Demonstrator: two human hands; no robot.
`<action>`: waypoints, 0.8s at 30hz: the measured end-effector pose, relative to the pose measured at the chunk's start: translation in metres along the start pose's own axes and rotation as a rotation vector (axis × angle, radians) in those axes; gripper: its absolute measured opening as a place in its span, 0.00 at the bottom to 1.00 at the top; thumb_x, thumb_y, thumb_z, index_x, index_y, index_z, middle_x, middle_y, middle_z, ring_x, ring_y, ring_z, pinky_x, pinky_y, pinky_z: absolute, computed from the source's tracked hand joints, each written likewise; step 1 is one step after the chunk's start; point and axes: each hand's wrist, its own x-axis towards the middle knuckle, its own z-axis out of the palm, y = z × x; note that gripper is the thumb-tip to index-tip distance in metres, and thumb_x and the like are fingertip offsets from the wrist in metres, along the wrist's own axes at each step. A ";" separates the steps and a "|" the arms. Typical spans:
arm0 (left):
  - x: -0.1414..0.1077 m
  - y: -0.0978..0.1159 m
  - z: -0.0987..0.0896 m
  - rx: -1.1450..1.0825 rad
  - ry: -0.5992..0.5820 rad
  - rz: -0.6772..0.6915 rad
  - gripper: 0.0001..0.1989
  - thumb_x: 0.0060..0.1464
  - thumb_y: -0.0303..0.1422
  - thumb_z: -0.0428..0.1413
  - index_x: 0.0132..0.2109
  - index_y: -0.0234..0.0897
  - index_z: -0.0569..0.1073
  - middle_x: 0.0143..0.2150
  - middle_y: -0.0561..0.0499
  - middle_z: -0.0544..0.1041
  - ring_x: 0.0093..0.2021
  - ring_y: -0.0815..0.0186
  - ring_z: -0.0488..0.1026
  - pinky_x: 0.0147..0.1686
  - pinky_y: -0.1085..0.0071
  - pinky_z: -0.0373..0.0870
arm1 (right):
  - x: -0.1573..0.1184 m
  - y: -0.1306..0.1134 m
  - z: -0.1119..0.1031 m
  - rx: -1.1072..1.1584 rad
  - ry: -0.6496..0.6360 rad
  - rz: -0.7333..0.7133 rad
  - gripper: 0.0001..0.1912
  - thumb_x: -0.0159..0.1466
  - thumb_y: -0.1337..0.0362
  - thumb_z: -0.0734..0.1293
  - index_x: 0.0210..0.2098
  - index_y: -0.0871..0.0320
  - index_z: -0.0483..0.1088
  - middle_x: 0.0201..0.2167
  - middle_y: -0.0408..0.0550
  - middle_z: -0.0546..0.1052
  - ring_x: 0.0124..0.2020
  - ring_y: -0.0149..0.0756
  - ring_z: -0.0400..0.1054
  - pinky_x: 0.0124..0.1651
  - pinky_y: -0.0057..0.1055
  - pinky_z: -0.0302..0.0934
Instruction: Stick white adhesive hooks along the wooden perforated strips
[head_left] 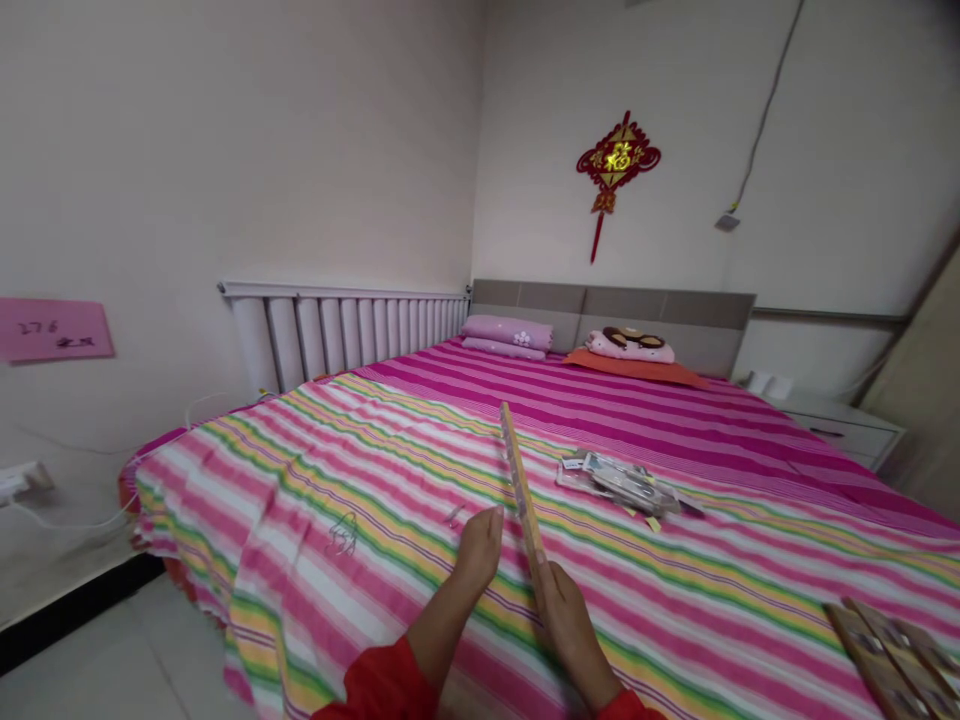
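Observation:
My right hand (564, 608) grips the lower end of a long, thin yellow-brown panel (517, 470), with the thumb along its near edge. The panel is tilted up over the bed and seen almost edge-on, so its broad faces barely show. Close to its left side is my left hand (480, 545), closed with the thumb up; whatever its fingers hold, if anything, is hidden. Beyond the panel, to the right, a pile of clear plastic packets (622, 482) lies on the striped sheet (405, 480). A small tangle of thin wire-like pieces (343, 535) rests on the left.
Several brown panels (892, 650) lie at the bottom right. Folded purple bedding (506, 335) and a pink pillow (634, 345) are by the headboard (675, 315). A white radiator (337, 335) runs along the left wall. White cables (90, 522) hang beside the bed.

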 end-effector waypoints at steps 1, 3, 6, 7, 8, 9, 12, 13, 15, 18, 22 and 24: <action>0.002 0.004 0.001 0.026 0.033 0.020 0.19 0.57 0.46 0.43 0.27 0.39 0.68 0.27 0.50 0.72 0.32 0.62 0.69 0.37 0.67 0.63 | -0.001 0.000 0.000 -0.006 -0.005 -0.009 0.26 0.56 0.38 0.58 0.19 0.53 0.64 0.18 0.44 0.69 0.24 0.37 0.61 0.28 0.32 0.56; 0.006 0.013 0.006 0.046 0.124 0.010 0.19 0.58 0.46 0.43 0.35 0.38 0.71 0.36 0.45 0.75 0.39 0.59 0.71 0.42 0.66 0.63 | -0.003 0.001 -0.001 -0.034 -0.029 -0.022 0.27 0.57 0.37 0.57 0.20 0.54 0.65 0.19 0.45 0.70 0.25 0.37 0.62 0.29 0.31 0.57; 0.016 0.021 0.018 -0.042 0.187 -0.102 0.20 0.58 0.46 0.42 0.40 0.37 0.70 0.39 0.43 0.76 0.41 0.58 0.72 0.41 0.66 0.65 | -0.008 0.002 -0.001 -0.084 -0.064 -0.018 0.29 0.57 0.35 0.55 0.22 0.55 0.65 0.20 0.46 0.71 0.25 0.38 0.63 0.30 0.31 0.57; 0.020 0.021 0.022 -0.077 0.191 -0.131 0.20 0.58 0.46 0.41 0.37 0.37 0.70 0.36 0.44 0.76 0.38 0.59 0.72 0.38 0.66 0.65 | -0.010 0.003 -0.002 -0.095 -0.075 -0.015 0.30 0.57 0.35 0.55 0.22 0.55 0.66 0.20 0.46 0.71 0.25 0.38 0.63 0.30 0.32 0.58; 0.025 0.021 0.026 -0.104 0.196 -0.147 0.20 0.58 0.46 0.41 0.33 0.37 0.69 0.32 0.45 0.75 0.34 0.60 0.72 0.35 0.67 0.65 | -0.012 0.003 -0.002 -0.101 -0.080 -0.016 0.30 0.56 0.34 0.55 0.23 0.55 0.66 0.21 0.46 0.72 0.26 0.38 0.63 0.30 0.32 0.58; 0.029 0.019 0.029 -0.120 0.207 -0.151 0.19 0.58 0.45 0.41 0.29 0.38 0.67 0.28 0.47 0.74 0.31 0.61 0.71 0.32 0.68 0.64 | -0.013 0.004 -0.002 -0.099 -0.083 -0.020 0.30 0.56 0.34 0.55 0.23 0.55 0.67 0.21 0.46 0.72 0.26 0.38 0.64 0.31 0.31 0.58; 0.040 0.013 0.033 -0.131 0.249 -0.132 0.18 0.58 0.42 0.41 0.23 0.41 0.60 0.21 0.52 0.67 0.26 0.64 0.67 0.28 0.69 0.62 | -0.015 0.004 -0.006 -0.058 -0.082 -0.016 0.31 0.55 0.34 0.55 0.25 0.56 0.68 0.21 0.45 0.72 0.26 0.38 0.65 0.30 0.31 0.59; 0.042 0.011 0.032 -0.134 0.251 -0.123 0.18 0.58 0.41 0.41 0.23 0.41 0.59 0.20 0.53 0.66 0.24 0.65 0.66 0.27 0.70 0.62 | -0.015 0.004 -0.007 -0.044 -0.081 -0.009 0.32 0.55 0.34 0.55 0.25 0.56 0.69 0.20 0.45 0.72 0.25 0.38 0.64 0.29 0.30 0.59; 0.046 0.007 0.029 -0.134 0.243 -0.103 0.17 0.58 0.40 0.41 0.23 0.41 0.59 0.19 0.54 0.64 0.23 0.65 0.65 0.27 0.69 0.61 | -0.014 0.004 -0.012 -0.031 -0.083 0.002 0.32 0.56 0.34 0.55 0.24 0.56 0.69 0.20 0.45 0.72 0.24 0.37 0.64 0.28 0.30 0.59; 0.054 0.004 0.021 -0.122 0.239 -0.066 0.17 0.58 0.40 0.43 0.22 0.41 0.59 0.20 0.54 0.65 0.24 0.65 0.65 0.30 0.68 0.62 | -0.015 0.006 -0.021 -0.060 -0.088 -0.015 0.31 0.56 0.34 0.56 0.24 0.55 0.69 0.21 0.46 0.73 0.26 0.39 0.66 0.30 0.31 0.60; 0.072 0.005 0.013 -0.126 0.285 -0.051 0.18 0.58 0.45 0.43 0.27 0.41 0.63 0.27 0.50 0.71 0.32 0.63 0.69 0.34 0.68 0.64 | -0.024 0.012 -0.030 -0.144 -0.119 -0.038 0.29 0.57 0.35 0.55 0.27 0.54 0.70 0.24 0.48 0.77 0.28 0.40 0.69 0.32 0.30 0.61; 0.084 0.008 0.013 -0.141 0.296 -0.056 0.19 0.58 0.48 0.41 0.30 0.40 0.65 0.29 0.49 0.72 0.34 0.62 0.70 0.34 0.69 0.64 | -0.031 0.017 -0.030 -0.179 -0.096 -0.048 0.28 0.58 0.36 0.56 0.27 0.53 0.70 0.24 0.48 0.77 0.28 0.41 0.71 0.32 0.30 0.60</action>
